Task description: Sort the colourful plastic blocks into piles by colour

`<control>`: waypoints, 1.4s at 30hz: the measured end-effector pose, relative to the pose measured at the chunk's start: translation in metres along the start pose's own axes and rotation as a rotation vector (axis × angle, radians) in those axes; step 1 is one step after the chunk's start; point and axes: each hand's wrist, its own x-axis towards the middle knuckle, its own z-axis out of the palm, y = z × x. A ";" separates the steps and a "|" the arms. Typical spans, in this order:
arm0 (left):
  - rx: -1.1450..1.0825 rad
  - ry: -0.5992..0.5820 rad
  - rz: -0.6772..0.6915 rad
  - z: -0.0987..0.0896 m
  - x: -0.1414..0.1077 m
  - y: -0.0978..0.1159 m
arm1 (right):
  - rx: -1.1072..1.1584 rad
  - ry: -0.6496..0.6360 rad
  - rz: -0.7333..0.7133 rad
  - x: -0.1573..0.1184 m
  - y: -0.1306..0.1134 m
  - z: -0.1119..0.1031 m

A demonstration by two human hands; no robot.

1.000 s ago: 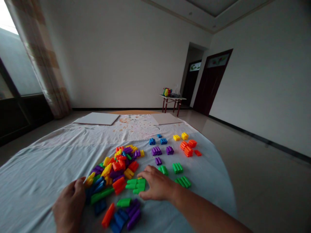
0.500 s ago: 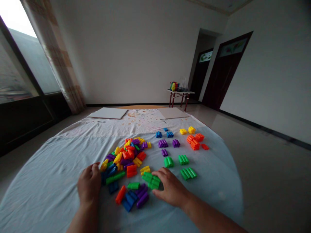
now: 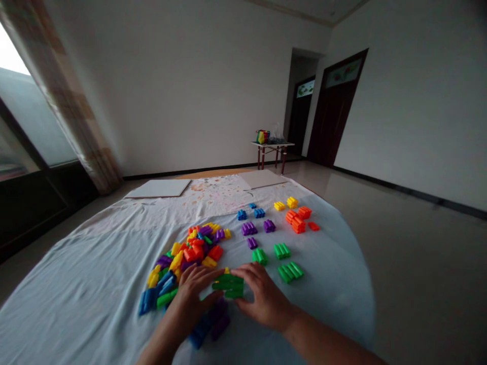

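Between my two hands is a cluster of green plastic building blocks (image 3: 229, 285), made of tube-like pieces side by side. My left hand (image 3: 193, 293) pinches its left end with thumb and fingers, and my right hand (image 3: 263, 295) grips its right end. Left of and beyond my left hand lies a mixed pile of red, yellow, purple, blue and green blocks (image 3: 190, 248). Purple blocks (image 3: 219, 324) and blue blocks (image 3: 200, 332) lie below my hands, partly hidden by my left hand and its shadow.
To the right, blocks lie grouped by colour: green (image 3: 290, 272), purple (image 3: 249, 228), blue (image 3: 259, 213), yellow (image 3: 291, 202) and orange-red (image 3: 296, 221). Two flat boards (image 3: 159, 188) rest at the far end of the cloth-covered table (image 3: 331, 314). A small side table (image 3: 272, 145) stands beyond.
My left hand has come right from beside the pile and taken hold of the left end of the green blocks. My right hand keeps its grip. The view has shifted slightly.
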 end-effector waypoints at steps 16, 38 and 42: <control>0.002 0.280 -0.392 -0.005 -0.004 -0.034 | -0.462 0.162 0.397 -0.002 0.087 -0.100; -0.143 0.178 -0.183 0.000 0.001 0.009 | 0.009 -0.125 0.036 0.010 -0.015 -0.060; -0.149 0.075 -0.071 0.011 0.001 0.015 | 0.094 -0.162 0.028 0.005 -0.021 -0.044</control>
